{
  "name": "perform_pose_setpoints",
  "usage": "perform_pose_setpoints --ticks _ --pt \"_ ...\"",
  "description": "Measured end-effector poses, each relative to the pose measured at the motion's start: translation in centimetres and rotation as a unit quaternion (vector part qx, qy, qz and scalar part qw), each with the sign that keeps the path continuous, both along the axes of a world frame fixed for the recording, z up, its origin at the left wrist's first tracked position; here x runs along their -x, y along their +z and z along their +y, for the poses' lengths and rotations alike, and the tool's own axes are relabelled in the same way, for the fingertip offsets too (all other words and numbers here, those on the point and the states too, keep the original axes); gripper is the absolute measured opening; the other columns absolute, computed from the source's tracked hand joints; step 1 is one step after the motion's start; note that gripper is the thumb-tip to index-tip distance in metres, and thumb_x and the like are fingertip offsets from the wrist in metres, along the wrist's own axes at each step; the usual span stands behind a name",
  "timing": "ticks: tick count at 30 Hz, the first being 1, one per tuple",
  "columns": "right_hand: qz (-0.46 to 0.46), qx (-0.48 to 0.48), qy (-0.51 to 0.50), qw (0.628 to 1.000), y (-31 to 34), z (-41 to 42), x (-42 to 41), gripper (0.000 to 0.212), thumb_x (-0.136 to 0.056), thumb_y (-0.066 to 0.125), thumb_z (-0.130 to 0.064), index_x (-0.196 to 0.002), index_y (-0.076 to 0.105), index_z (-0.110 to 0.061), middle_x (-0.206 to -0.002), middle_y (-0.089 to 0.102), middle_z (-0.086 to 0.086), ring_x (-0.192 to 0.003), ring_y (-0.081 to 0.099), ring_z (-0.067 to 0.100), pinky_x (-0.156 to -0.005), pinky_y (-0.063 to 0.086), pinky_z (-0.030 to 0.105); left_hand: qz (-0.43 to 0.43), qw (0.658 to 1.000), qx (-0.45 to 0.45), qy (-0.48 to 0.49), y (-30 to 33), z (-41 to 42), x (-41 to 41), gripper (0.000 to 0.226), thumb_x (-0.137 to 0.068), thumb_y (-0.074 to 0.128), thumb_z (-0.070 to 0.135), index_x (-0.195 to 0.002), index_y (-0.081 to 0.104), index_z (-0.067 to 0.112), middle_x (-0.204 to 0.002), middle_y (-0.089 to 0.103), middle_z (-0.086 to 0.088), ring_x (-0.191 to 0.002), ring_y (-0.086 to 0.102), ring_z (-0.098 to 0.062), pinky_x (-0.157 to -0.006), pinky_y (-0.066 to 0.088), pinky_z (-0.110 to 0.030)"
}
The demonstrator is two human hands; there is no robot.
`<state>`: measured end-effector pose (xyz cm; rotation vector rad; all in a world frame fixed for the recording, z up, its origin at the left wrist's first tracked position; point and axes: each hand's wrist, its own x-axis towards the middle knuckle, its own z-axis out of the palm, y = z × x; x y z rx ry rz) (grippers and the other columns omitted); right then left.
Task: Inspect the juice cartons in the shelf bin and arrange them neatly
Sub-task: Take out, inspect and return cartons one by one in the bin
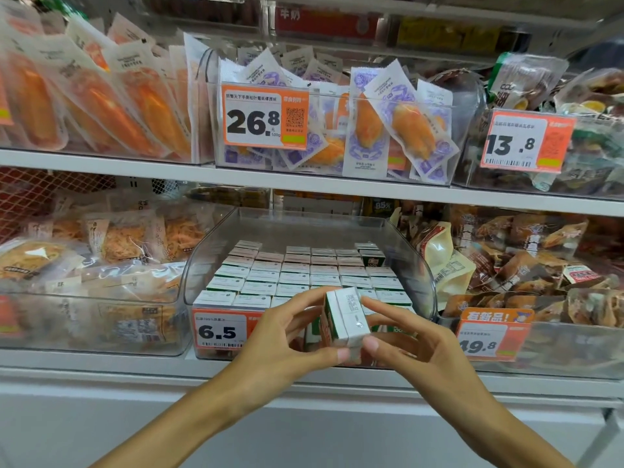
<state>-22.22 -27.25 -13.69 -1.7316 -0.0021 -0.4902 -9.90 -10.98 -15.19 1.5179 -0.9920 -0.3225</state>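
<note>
A juice carton (344,319) is held just in front of a clear shelf bin (423,265), the left hand (287,339) and right hand (412,339) both pinching it, fingers clamped on its sides. Behind it, rows of cartons (297,275) stand upright in the bin, above a 6.5 price tag (219,331).

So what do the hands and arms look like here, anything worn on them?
Both are bare. The left hand and right hand show no gloves, rings, watch or bands that can be seen. The forearms are uncovered as far as the frame's bottom edge, with no sleeve in view. Fingernails are short and plain, with no visible polish. No markings can be seen on either arm.
</note>
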Motion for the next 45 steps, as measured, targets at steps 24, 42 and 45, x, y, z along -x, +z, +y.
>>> perform_pose_setpoints --ticks 24,42,45 --pt "-0.012 -0.062 -0.07 0.996 0.2 0.4 -0.5 0.02 -0.07 0.067 -0.032 -0.085 0.08 -0.028 -0.086 0.077 0.001 -0.077 0.074 0.016 -0.06 0.056 0.018 0.419 0.904 0.03 -0.075 0.8 -0.8 0.1 0.048 -0.082 0.069 0.029 -0.128 0.06 0.02 -0.113 0.072 -0.015 -0.103 0.071 -0.026 -0.076 0.059 -0.026" --pt "0.054 -0.144 -0.085 0.984 0.7 0.4 -0.2 0.027 -0.059 0.075 -0.037 -0.083 0.081 -0.026 -0.087 0.077 0.005 -0.075 0.074 0.019 -0.06 0.056 0.017 0.195 0.979 -0.057 0.03 2.2 -0.2 1.0 0.065 -0.053 0.075 0.056 -0.109 0.071 0.025 -0.107 0.074 0.01 -0.087 0.073 -0.012 -0.063 0.054 -0.018" --pt "0.065 -0.145 -0.112 0.981 1.3 1.0 -0.2 0.035 -0.058 0.074 -0.044 -0.082 0.08 -0.019 -0.084 0.076 0.008 -0.072 0.074 0.021 -0.056 0.055 0.018 0.177 0.976 -0.122 0.032 2.8 0.0 1.5 0.062 -0.051 0.064 0.076 -0.095 0.075 0.033 -0.094 0.076 0.017 -0.091 0.07 0.001 -0.059 0.053 -0.016"
